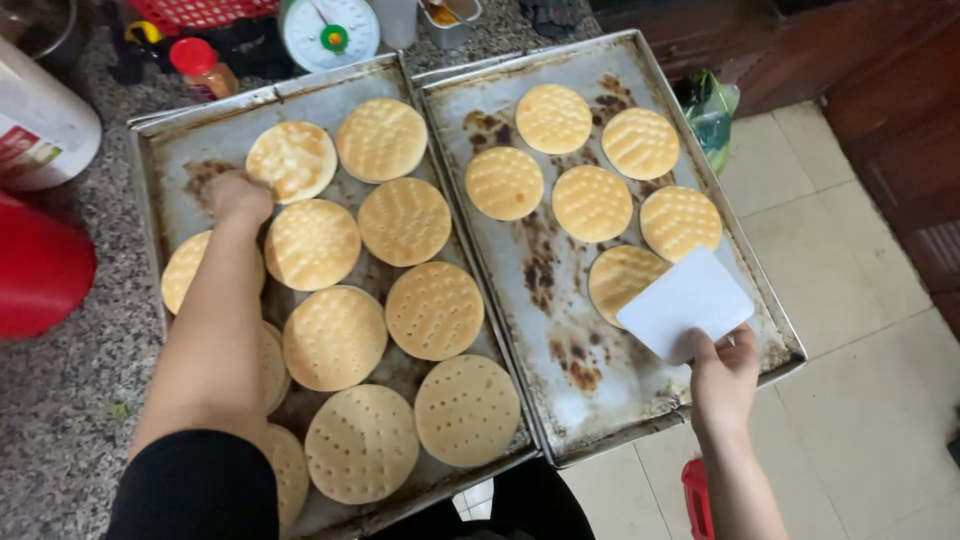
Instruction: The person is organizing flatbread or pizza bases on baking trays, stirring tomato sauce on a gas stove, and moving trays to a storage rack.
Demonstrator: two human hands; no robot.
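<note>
At the left edge of the granite worktop [60, 420] stand a white container [40, 125] and, below it, a red one [35, 265]. Near the far edge there is a small bottle with a red cap [200, 65] and a kitchen scale [330, 30] with a white dial.

Two metal baking trays lie side by side on the worktop, their long edges touching. The left tray [150, 180] is full of round, flat biscuits with rows of small holes. The left hand [238, 198] reaches to the far left corner of this tray. Its fingers are closed and pointing down, and it touches the paler biscuit [292, 160] that lies there, at that biscuit's left rim. Whether the fingers really grip the biscuit, I cannot tell, because the back of the hand hides them. The forearm passes over the biscuits at the left side of the tray, and a black sleeve [195, 485] covers the upper arm.

The right tray [560, 400] has dark burnt stains, and its near half is bare. Six biscuits lie in its far half. Its near right corner sticks out over the tiled floor [860, 400]. The right hand [725, 375] is at the right edge of this tray and holds a white plastic scraper [685, 303] between thumb and fingers. The scraper lies partly over the nearest biscuit [620, 280] of that tray.
</note>
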